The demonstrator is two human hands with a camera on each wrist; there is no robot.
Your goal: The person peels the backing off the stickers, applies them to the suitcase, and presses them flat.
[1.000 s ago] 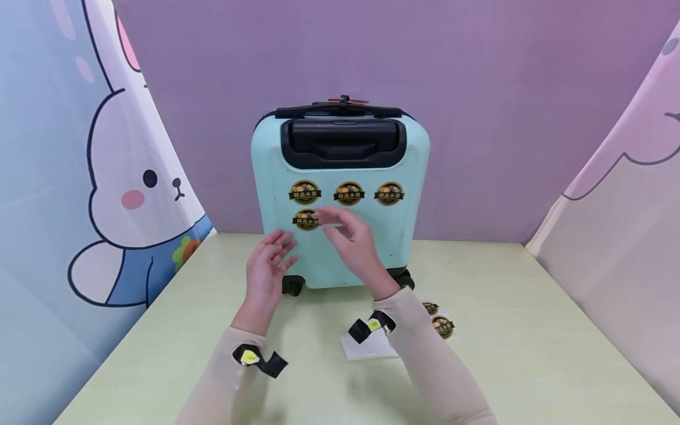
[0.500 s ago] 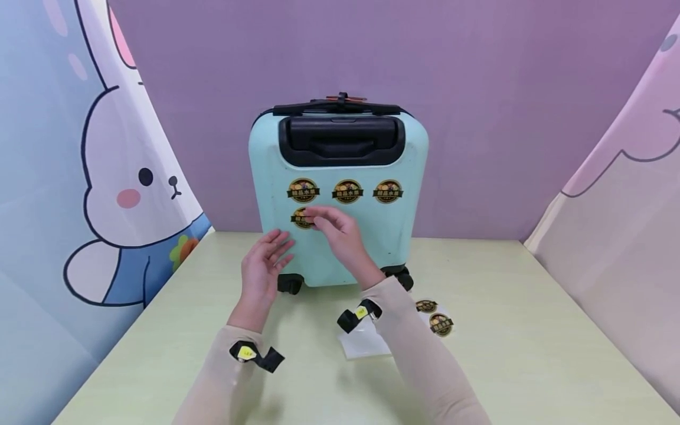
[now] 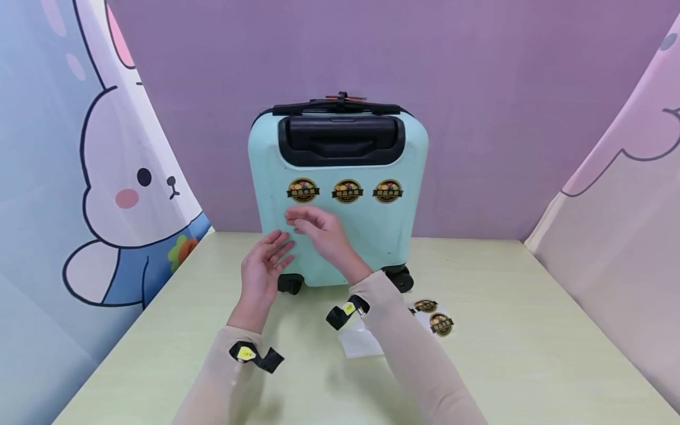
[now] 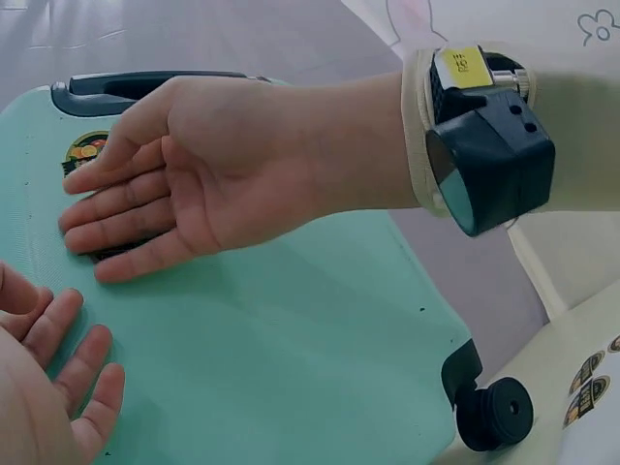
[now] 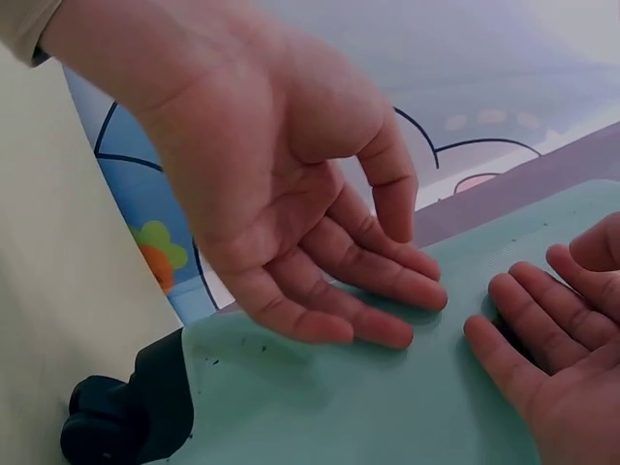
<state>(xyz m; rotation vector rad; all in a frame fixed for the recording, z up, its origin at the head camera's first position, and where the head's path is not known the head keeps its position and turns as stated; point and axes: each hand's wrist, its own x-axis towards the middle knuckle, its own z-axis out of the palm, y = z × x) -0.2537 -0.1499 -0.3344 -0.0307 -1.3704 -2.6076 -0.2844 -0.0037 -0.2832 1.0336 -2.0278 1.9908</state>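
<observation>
A mint-green suitcase [image 3: 372, 236] stands upright, with a row of three round black-and-gold stickers, left [image 3: 303, 190], middle [image 3: 347, 191] and right [image 3: 388, 191], on its face. Below the left one, my right hand [image 3: 324, 236] lies across the suitcase face, fingers extended and close together. They cover a fourth sticker, of which a dark sliver [image 4: 108, 255] shows beneath them in the left wrist view. My left hand [image 3: 260, 268] is at the suitcase's lower left edge, palm inward, fingers loosely spread and holding nothing.
On the pale table [image 3: 531, 330], a white sticker sheet [image 3: 361, 343] with several stickers lies partly under my right forearm. Black wheels [image 3: 399, 279] show at the suitcase's base. A purple backdrop [image 3: 478, 118] rises behind, with a rabbit-print curtain [image 3: 127, 147] on the left.
My right hand has slid left along the suitcase face, so its fingers now hide the lower sticker in the head view. My left hand has stayed about where it was.
</observation>
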